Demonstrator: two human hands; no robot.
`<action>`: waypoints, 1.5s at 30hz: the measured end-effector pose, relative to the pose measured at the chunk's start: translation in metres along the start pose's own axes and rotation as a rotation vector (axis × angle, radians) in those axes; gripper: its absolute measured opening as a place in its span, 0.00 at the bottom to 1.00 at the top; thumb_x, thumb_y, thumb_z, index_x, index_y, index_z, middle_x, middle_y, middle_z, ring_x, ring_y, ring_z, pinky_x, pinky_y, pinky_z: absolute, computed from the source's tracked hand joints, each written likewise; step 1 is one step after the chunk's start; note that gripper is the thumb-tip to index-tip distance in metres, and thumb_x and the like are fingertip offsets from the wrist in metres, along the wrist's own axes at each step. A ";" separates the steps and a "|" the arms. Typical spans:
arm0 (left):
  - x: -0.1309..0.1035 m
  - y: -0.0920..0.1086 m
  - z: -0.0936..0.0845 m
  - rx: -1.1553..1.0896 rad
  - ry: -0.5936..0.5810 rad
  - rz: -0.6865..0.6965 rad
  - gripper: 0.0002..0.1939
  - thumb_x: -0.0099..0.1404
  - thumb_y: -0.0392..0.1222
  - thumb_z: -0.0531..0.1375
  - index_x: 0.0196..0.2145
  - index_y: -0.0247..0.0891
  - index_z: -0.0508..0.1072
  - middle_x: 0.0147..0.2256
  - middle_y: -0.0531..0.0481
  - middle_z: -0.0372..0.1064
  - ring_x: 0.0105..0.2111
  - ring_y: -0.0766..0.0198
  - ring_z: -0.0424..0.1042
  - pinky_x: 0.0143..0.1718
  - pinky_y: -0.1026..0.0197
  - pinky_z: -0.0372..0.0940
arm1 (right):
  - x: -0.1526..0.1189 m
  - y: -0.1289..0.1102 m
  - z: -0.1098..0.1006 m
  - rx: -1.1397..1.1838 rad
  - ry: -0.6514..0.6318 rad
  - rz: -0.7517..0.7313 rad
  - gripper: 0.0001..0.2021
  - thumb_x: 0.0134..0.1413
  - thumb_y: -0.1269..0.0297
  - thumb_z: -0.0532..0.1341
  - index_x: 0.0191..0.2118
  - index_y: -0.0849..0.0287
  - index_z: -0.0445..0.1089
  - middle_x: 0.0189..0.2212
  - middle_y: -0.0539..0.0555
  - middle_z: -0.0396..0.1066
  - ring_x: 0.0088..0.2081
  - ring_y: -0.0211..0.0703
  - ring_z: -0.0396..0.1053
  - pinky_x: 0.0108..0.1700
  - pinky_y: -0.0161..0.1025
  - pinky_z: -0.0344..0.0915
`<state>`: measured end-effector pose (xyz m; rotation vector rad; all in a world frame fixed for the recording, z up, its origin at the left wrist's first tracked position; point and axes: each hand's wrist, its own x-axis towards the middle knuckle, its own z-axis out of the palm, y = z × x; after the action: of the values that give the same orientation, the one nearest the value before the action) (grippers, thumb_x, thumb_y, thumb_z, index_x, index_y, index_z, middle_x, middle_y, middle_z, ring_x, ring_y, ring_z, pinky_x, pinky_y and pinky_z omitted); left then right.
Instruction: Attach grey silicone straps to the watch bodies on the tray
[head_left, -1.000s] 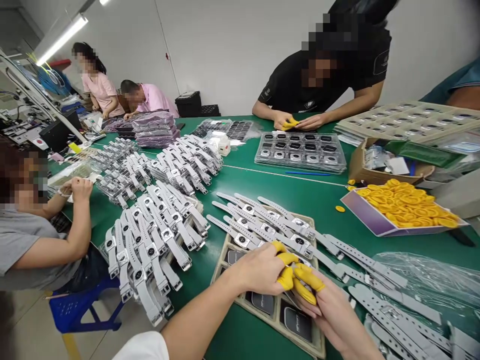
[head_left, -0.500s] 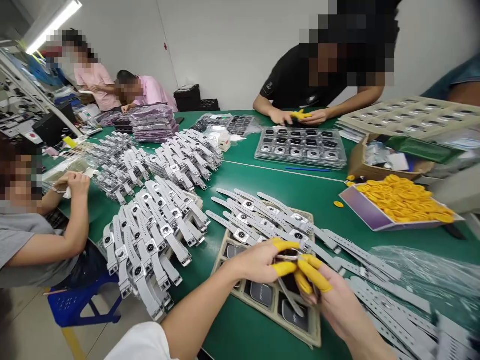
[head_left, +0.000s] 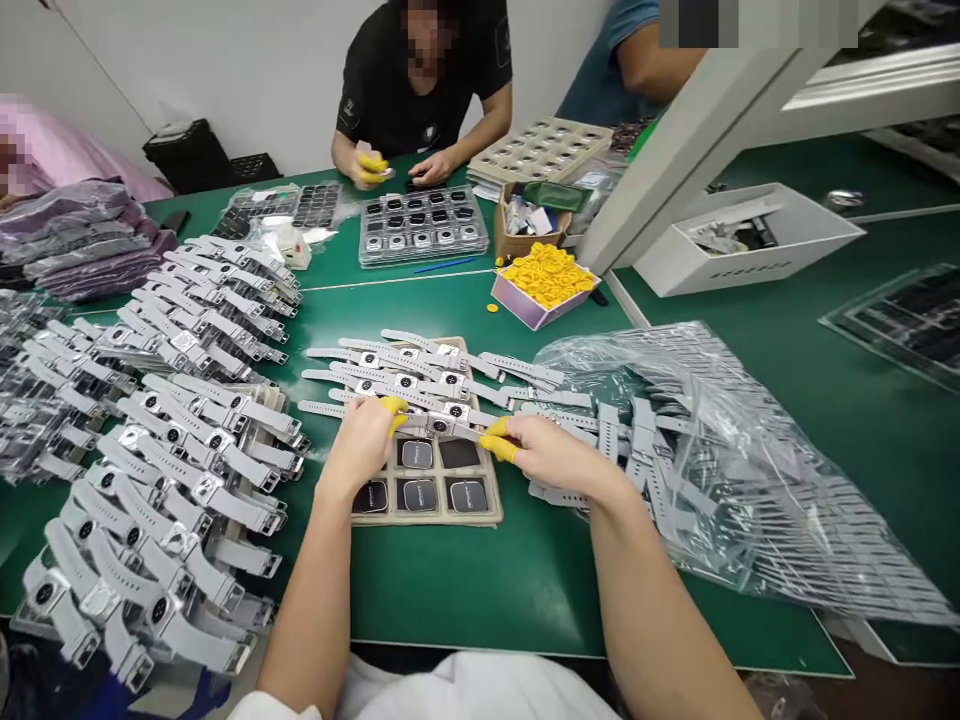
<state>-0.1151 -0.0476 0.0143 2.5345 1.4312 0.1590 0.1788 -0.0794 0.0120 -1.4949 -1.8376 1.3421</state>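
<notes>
A smartwatch (head_left: 440,426) with a light grey strap is stretched between my two hands, its round black sensor facing up. My left hand (head_left: 361,440), in yellow finger cots, pinches the strap on the left. On the right, my right hand (head_left: 541,452), also with yellow finger cots, grips the other strap end. Beneath them is a beige compartment tray (head_left: 427,518). Square dark watch bodies (head_left: 420,494) sit in its near compartments. Several strapped watches (head_left: 406,381) lie across its far half. Loose grey straps (head_left: 642,440) are spread to the right of my right hand.
Stacked strapped watches (head_left: 172,436) crowd the left side. A clear plastic bag of straps (head_left: 750,480) covers the right. Beyond are a box of yellow finger cots (head_left: 547,277), a clear tray of watches (head_left: 422,228) and a person in black (head_left: 427,95). A white post (head_left: 675,130) rises at right.
My view has swung right. My hands have moved apart, from close together over the tray to either end of the watch, which now lies nearly level.
</notes>
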 end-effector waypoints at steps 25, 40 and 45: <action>-0.014 0.059 -0.003 0.346 -0.193 -0.021 0.14 0.68 0.31 0.55 0.45 0.37 0.78 0.41 0.37 0.73 0.46 0.43 0.70 0.43 0.45 0.67 | 0.036 0.074 -0.023 -0.536 0.814 0.200 0.18 0.66 0.61 0.52 0.53 0.64 0.71 0.50 0.72 0.70 0.54 0.69 0.63 0.54 0.61 0.64; -0.009 0.027 -0.019 -0.410 0.023 -0.168 0.07 0.74 0.44 0.55 0.44 0.41 0.69 0.33 0.49 0.72 0.32 0.59 0.72 0.35 0.58 0.66 | 0.014 -0.005 -0.011 0.854 0.877 -0.221 0.17 0.59 0.45 0.64 0.39 0.48 0.59 0.27 0.44 0.67 0.23 0.39 0.64 0.27 0.38 0.65; 0.006 0.030 0.007 -0.986 0.173 -0.156 0.10 0.75 0.45 0.53 0.51 0.41 0.61 0.43 0.46 0.74 0.33 0.65 0.73 0.38 0.60 0.71 | 0.019 -0.034 0.043 1.154 0.090 -0.014 0.23 0.55 0.36 0.62 0.32 0.53 0.65 0.18 0.42 0.56 0.17 0.33 0.48 0.17 0.32 0.49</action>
<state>-0.0852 -0.0585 0.0150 1.6197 1.1630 0.8353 0.1204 -0.0781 0.0172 -0.8529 -0.6877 1.7897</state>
